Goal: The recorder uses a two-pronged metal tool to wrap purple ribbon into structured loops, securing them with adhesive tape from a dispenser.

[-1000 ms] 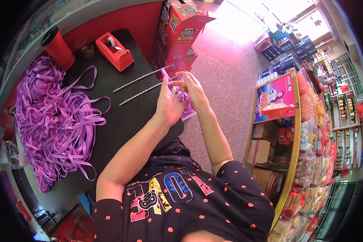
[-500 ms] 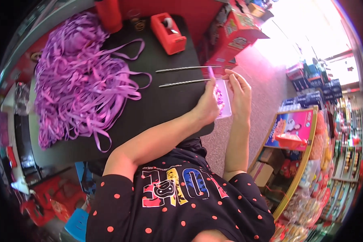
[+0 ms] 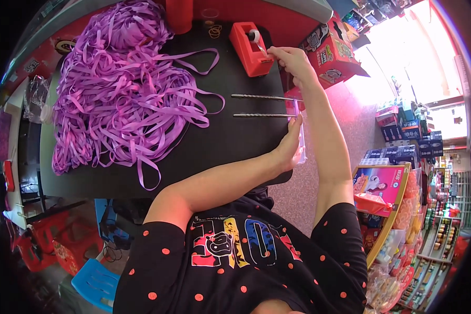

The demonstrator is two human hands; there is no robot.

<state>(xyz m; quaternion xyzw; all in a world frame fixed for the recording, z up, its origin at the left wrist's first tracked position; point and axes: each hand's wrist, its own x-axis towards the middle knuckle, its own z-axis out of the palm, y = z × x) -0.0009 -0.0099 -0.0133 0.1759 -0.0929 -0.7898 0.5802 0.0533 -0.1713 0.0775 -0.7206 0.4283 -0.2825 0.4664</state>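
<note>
Near the far right corner of the black, round-cornered desk (image 3: 214, 141): red plastic tape dispenser (image 3: 248, 55), a pale tape roll (image 3: 256, 36) seated in it. Right hand (image 3: 296, 64) is here, arm stretched forward. Thumb and forefinger bunched at the dispenser's front end; cannot tell whether tape is caught between them.

Along the right edge, nearer the person: two slim, silvery metal rods with spiral-twisted shafts (image 3: 261, 97). They run parallel, a gap between them, tips pointing left over the desktop, other ends reaching the right edge. Cannot tell if they rest on the surface or sit raised. A narrow purple ribbon strip (image 3: 296, 108) spans both near their right ends.

Left hand (image 3: 288, 149) just on the near side of the rods, fingertips by the lower one and the strip. Most fingers hidden; cannot tell whether it is closed on anything. Small pale translucent plastic box (image 3: 301, 157) partly behind this hand, at the right edge. Hands well apart.

Left half of the desk: big loose heap of flat purple ribbon (image 3: 136, 89), loops straying toward the middle and near edge. At the far edge, a red cylinder (image 3: 179, 15) beside the heap; tan rubber bands (image 3: 214, 31) between cylinder and dispenser.
</note>
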